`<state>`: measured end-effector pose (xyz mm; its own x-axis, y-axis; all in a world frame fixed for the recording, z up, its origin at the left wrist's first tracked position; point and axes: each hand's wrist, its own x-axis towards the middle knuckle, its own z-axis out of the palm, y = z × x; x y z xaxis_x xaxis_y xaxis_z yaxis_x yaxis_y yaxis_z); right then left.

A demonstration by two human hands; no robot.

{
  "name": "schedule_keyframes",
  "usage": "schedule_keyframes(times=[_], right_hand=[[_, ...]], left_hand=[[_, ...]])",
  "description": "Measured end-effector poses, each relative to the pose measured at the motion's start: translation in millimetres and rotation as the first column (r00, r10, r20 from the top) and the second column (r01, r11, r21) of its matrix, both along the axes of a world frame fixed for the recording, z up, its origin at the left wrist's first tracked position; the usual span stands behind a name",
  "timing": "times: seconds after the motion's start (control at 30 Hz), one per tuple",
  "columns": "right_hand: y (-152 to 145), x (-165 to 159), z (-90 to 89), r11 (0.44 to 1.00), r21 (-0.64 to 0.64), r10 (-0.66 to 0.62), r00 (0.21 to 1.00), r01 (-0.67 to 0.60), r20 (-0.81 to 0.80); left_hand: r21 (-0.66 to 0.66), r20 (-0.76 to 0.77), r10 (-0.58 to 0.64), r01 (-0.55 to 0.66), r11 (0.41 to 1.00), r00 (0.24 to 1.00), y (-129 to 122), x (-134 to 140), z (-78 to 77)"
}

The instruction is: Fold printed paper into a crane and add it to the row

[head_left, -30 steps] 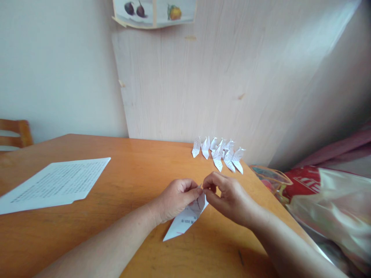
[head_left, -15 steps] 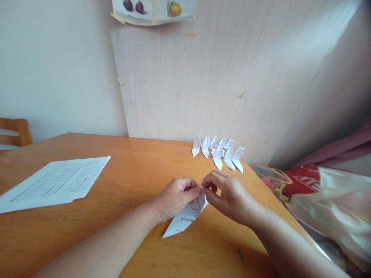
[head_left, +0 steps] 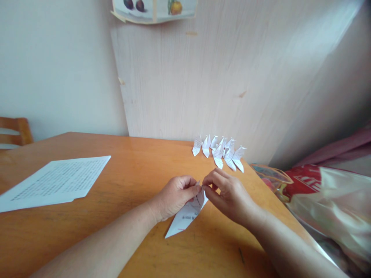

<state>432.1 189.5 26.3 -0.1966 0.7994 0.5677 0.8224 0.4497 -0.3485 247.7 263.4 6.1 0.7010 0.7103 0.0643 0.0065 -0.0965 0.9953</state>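
Observation:
A folded piece of white printed paper (head_left: pixel 185 219) is held above the wooden table, one long point slanting down toward me. My left hand (head_left: pixel 178 196) grips it near its upper end, thumb on top and fingers curled behind. At the paper's upper tip, the thumb and forefinger of my right hand (head_left: pixel 227 195) are pinched together on it. The exact fold under the fingertips is hidden. Beyond my hands, several folded paper cranes (head_left: pixel 219 156) stand grouped at the table's far right corner.
Printed sheets (head_left: pixel 62 179) lie stacked on the left of the table (head_left: pixel 127 166). Past its right edge are red and pale plastic bags (head_left: pixel 324 200). A wall panel (head_left: pixel 179 88) rises behind the table. A wooden chair (head_left: pixel 21 131) stands at far left.
The folded paper has tilted very slightly, its lower point shifting a little to the right. Both hands keep their grip in nearly the same place.

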Motion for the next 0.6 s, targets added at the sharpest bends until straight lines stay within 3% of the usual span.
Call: schedule_keyframes(times=[0.3, 0.6], right_hand=[[6.1, -3.9, -9.7, 0.994, 0.108, 0.032, 0.997, -0.025, -0.063], [6.9, -5.1, -10.3, 0.992, 0.108, 0.081, 0.991, -0.069, -0.104]], left_hand=[[0.002, 0.044, 0.040, -0.040, 0.999, 0.998, 1.1, 0.0, 0.2], [-0.068, 0.108, 0.069, -0.062, 0.996, 0.992, 0.8, 1.9, 0.2]])
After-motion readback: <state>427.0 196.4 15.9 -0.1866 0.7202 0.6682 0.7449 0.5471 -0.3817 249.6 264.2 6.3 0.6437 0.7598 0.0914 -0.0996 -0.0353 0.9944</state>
